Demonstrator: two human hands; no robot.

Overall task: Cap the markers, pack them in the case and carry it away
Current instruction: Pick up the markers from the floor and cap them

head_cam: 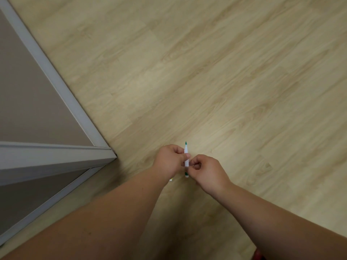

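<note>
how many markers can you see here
1: a white-barrelled marker with a bare green tip, upright, pinched by the left hand and right hand. A yellowish bit under the left hand may be another.

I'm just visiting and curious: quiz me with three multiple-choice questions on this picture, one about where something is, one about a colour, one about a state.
1. Where is the slim white marker with the green tip?
A. lying on the floor
B. held between both hands
C. inside a case

2. What colour is its exposed tip?
A. green
B. red
C. black

3. Is the tip that points away from the person capped?
A. yes
B. no
C. it is hidden

Answers:
1 B, the left hand and right hand both pinch its barrel above the pale wood-look floor.
2 A, the point at the far end is green.
3 B, the bare nib shows with no cap on it.
</note>
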